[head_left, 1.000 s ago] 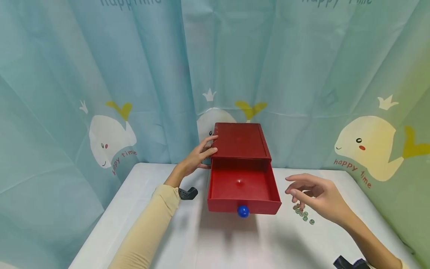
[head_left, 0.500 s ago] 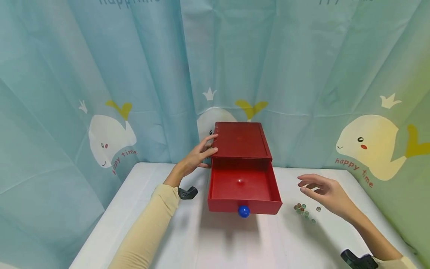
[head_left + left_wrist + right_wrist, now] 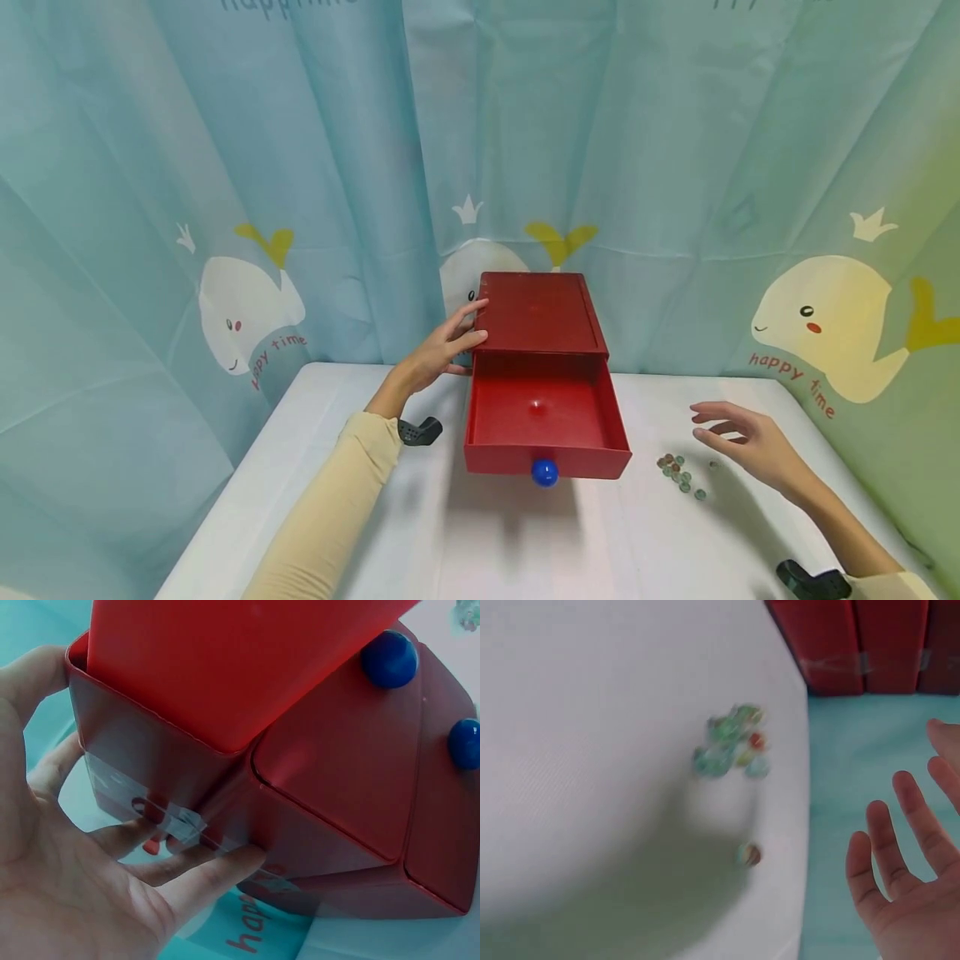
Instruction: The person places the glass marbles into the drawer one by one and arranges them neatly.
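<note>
My left hand (image 3: 437, 352) rests against the left side of a red chest of drawers (image 3: 536, 312), its spread fingers touching the side wall. The chest's top drawer (image 3: 502, 460) is pulled out, with a blue knob (image 3: 544, 473) on its front. Over the right of the table my right hand (image 3: 759, 446) hovers, fingers loosely bent, and nothing shows in its grasp. Below and left of it lies a loose cluster of glass marbles (image 3: 685, 477), greenish and brown. One marble (image 3: 748, 854) sits apart from the cluster in the right wrist view.
Two lower drawers (image 3: 337, 750) are pushed in, each with a blue knob. The white table (image 3: 360, 517) meets a blue-green curtain (image 3: 360, 167) printed with whales at the back and sides. A dark strap device (image 3: 813, 581) is on the right wrist.
My right hand has moved right, away from the drawer and off the marble cluster. The single marble, not visible at first, now shows beneath it. My left hand has stayed on the chest.
</note>
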Demonstrator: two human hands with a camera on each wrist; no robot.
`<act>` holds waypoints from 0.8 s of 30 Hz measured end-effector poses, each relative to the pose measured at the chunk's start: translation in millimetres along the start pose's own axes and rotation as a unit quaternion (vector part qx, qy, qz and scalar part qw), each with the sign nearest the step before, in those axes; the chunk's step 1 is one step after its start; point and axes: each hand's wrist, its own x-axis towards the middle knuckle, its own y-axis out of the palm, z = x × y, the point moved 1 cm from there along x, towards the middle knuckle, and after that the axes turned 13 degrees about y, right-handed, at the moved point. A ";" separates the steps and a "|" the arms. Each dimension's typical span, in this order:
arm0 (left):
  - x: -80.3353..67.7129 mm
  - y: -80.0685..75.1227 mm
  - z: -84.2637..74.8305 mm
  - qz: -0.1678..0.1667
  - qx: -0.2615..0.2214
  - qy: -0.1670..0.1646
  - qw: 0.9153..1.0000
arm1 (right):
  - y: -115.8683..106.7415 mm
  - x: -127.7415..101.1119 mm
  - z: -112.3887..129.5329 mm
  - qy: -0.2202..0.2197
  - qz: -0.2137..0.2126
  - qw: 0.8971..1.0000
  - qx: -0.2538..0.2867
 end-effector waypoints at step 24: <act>-0.2 -1.8 7.4 -0.008 0.015 0.002 1.000 | 9.5 -20.4 -63.0 0.087 0.025 0.996 -0.023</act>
